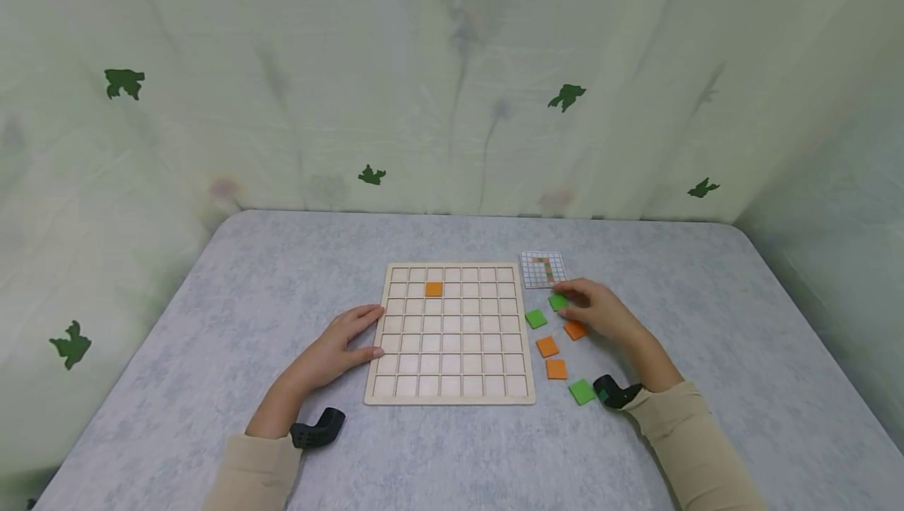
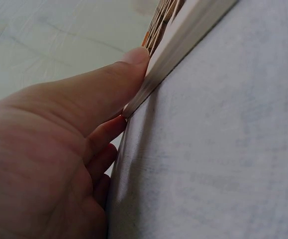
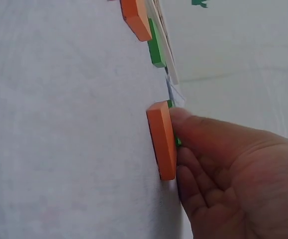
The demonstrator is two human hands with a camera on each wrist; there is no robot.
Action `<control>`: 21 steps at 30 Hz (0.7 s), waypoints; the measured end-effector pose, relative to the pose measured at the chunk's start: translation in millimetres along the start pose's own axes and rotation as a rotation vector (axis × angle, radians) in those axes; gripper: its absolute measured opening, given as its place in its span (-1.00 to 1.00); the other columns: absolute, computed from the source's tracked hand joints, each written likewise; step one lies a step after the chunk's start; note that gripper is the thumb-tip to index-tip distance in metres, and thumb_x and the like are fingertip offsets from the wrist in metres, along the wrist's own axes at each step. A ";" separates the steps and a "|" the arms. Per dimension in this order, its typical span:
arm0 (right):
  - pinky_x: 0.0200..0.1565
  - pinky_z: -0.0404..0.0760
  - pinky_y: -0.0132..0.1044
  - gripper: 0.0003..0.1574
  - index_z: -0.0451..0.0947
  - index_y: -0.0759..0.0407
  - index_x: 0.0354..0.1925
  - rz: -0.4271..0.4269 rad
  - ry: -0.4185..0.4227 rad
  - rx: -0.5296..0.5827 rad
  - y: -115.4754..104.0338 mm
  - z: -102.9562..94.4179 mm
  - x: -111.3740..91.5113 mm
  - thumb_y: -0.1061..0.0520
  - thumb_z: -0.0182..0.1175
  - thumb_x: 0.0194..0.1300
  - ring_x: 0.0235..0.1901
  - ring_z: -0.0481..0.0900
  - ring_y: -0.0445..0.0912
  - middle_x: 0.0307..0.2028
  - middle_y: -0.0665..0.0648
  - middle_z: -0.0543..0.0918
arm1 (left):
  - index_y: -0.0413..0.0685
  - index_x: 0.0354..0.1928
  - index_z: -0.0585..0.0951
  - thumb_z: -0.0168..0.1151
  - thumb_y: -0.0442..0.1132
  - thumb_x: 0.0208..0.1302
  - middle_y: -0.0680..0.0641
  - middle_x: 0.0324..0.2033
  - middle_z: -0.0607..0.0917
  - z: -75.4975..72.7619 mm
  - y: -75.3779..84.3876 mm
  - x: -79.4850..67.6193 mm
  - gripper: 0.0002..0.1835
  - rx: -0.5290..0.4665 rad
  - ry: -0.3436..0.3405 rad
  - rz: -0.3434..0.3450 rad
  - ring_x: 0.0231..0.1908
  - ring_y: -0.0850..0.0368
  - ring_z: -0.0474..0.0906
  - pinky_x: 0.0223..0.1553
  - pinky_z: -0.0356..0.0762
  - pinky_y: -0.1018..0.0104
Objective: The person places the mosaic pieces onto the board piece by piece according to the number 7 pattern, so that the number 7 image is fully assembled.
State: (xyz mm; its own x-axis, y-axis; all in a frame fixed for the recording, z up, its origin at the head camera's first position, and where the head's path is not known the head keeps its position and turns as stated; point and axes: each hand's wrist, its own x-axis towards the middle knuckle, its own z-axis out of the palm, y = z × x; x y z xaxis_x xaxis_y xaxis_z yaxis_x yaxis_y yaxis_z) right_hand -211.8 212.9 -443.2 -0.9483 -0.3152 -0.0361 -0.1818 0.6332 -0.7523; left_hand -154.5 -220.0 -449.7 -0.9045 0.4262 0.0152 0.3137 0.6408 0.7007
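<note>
No legible text, labels; no readable brands

Beige sleeves (image 1: 695, 444), black wrist cameras (image 1: 319, 428)

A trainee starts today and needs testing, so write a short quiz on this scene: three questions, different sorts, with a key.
1. How many orange tiles can be seen lying off the wooden grid board?
2. True or false: the left hand touches the left edge of the board.
3. Which tile is between the thumb and fingers of the right hand?
A. a blue one
B. a green one
C. a red one

Key:
1. Three.
2. True.
3. B.
</note>
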 end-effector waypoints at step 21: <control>-0.08 0.42 -0.11 -0.55 0.48 0.21 0.05 -0.203 0.058 0.032 -53.2 0.3 15.1 0.10 0.20 0.19 -0.08 0.40 0.03 -0.04 0.13 0.48 | -0.16 0.32 0.19 0.23 -0.05 0.14 -0.19 0.28 0.16 -0.8 1.3 -0.7 -0.24 -0.006 0.001 0.005 0.27 -0.20 -0.05 0.15 -0.03 -0.18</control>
State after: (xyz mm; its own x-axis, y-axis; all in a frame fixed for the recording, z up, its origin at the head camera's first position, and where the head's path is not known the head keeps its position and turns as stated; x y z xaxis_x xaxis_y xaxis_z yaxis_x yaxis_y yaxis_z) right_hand -216.4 174.3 -403.9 -0.9066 -0.3920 0.1561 -0.3634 0.5376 -0.7609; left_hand -153.7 -220.0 -448.3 -0.9033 0.4285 0.0195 0.3165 0.6352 0.7045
